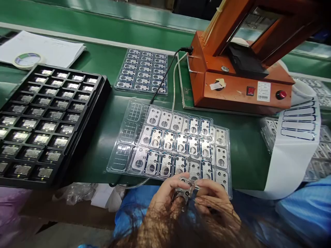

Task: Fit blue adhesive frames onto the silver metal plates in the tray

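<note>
My left hand [165,194] grips a small silver metal plate with round holes [186,188] at the bench's front edge. Close against the plate's right side is my right hand [213,196], its thumb and fingers pinched together; whatever they hold, if anything, is too small to make out. Loose hair hides parts of both hands. Just beyond them lies a clear plastic tray [117,162] with rows of similar plates, several bearing dark blue outlines [167,164]. Its left column of pockets holds no plates. A second clear tray [227,155] sticks out beneath it on the right.
An orange press machine [240,89] stands at the back right. White backing paper with blue-black frame strips [287,162] hangs over the edge. Left are a black tray of metal parts [85,120], tape [28,60] and papers [57,51]. Another filled tray [142,70] sits behind; a cable [169,67] crosses it.
</note>
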Available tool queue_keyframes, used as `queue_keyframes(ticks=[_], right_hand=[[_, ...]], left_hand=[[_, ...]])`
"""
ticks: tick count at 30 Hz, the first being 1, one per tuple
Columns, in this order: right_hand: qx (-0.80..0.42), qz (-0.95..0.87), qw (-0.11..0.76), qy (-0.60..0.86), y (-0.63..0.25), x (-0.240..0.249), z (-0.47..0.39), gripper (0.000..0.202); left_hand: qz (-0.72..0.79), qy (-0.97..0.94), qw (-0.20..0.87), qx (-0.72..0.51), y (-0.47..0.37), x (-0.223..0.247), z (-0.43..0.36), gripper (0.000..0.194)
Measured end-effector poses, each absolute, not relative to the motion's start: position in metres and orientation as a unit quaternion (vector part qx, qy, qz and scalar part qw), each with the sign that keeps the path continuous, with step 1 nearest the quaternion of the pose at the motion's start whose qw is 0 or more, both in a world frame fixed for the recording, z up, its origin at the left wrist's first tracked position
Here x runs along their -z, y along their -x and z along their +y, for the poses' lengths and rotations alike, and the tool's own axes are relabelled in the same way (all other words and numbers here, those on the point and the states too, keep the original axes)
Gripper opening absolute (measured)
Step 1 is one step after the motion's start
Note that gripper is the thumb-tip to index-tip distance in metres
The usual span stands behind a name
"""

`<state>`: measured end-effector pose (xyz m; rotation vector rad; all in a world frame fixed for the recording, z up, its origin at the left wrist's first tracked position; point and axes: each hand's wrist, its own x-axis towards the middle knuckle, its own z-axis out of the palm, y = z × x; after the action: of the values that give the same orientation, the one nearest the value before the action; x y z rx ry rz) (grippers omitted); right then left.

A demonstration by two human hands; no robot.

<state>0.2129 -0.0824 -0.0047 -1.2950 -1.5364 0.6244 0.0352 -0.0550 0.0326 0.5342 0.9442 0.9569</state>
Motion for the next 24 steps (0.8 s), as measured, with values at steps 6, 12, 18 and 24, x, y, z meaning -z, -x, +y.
queue_keyframes(ticks=[6, 12, 18, 24], right_hand=[[-0.234, -0.633, 0.517, 0.526, -0.207, -0.007, -0.071, 0.023], [-0.205, -0.618, 0.498, 0.572, -0.201, -0.007, -0.073, 0.022], [-0.109, -0.634, 0.462, 0.611, -0.196, -0.005, -0.073, 0.021], [-0.041, -0.656, 0.448, 0.606, -0.199, -0.006, -0.067, 0.008]], left_hand=[[0.449, -0.238, 0.752, -0.42, -0.036, -0.032, -0.053, 0.032], [0.465, -0.254, 0.718, -0.452, -0.036, -0.027, -0.052, 0.031], [0.47, -0.279, 0.671, -0.501, -0.043, -0.03, -0.052, 0.022], [0.466, -0.263, 0.69, -0.487, -0.045, -0.027, -0.047, 0.03]])
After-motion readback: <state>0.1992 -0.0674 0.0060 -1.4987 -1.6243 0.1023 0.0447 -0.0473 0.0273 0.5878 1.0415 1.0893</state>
